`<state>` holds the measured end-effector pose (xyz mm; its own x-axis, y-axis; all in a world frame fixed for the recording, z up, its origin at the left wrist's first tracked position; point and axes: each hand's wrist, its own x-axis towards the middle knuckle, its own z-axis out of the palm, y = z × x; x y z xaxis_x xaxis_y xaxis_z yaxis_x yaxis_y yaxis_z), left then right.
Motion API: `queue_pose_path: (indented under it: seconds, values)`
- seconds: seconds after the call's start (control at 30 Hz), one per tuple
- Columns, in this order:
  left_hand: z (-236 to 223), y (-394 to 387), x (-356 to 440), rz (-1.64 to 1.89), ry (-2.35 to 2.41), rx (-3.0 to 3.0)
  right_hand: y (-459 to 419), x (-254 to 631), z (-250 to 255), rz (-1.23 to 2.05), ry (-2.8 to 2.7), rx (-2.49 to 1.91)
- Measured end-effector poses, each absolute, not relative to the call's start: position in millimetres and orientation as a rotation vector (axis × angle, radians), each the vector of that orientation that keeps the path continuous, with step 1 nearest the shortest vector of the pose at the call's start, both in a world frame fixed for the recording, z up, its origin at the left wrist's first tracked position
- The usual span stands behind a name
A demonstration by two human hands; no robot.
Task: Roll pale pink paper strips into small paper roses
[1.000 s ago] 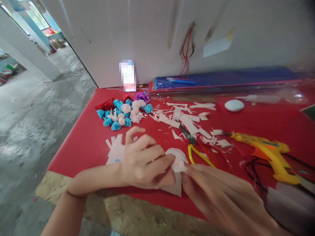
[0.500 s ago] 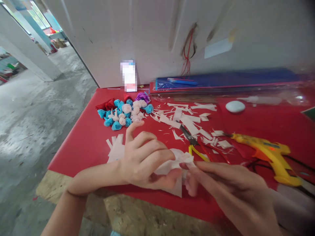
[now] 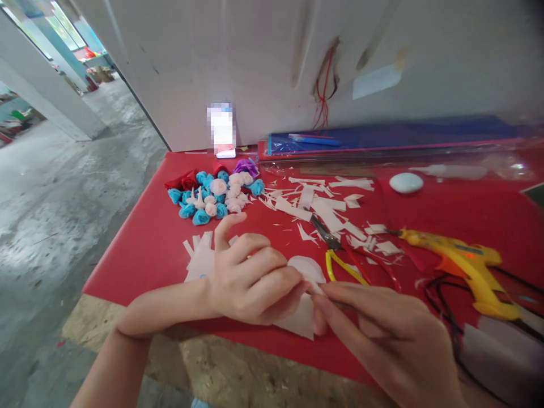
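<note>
A small piece of thin white paper, partly rolled, is held between my two hands over the front of the red tabletop. My left hand pinches it from the left, its fingertips partly hidden and its little finger raised. From the right, my right hand grips the same piece between thumb and forefinger. Just behind the fingers shows a rounded white paper, and below them lies a flat pale sheet. Left of my wrist, more cut white paper is stacked.
Blue, pale pink, red and purple paper roses cluster at the back left, before a propped phone. Paper scraps surround yellow-and-red-handled pliers. At right lie a yellow glue gun with its cord and a white egg-shaped object.
My right fingers shifted away rightward with the paper, then came back against the left hand. The paper shows less between the fingers now. The left hand opened slightly, then closed again.
</note>
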<state>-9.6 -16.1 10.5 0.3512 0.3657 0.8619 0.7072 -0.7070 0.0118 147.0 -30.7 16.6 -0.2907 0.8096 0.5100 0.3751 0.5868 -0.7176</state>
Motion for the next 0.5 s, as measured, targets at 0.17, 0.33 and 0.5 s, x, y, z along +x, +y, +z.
queue_pose_path:
  seconds: [0.17, 0.33, 0.5]
  values:
    - [11.1, -14.9, -11.0, -1.334, -0.96, -2.337, -31.4, 149.3, 15.1, 0.488, -1.942, -0.95]
    - [12.4, -14.4, -9.8, -1.396, -0.972, -2.321, -30.7, 155.2, 14.0, 0.256, -2.067, -0.841]
    - [9.6, -16.3, -5.9, -1.483, -0.909, -2.272, -26.3, 161.6, 14.9, -0.12, -2.167, -0.639]
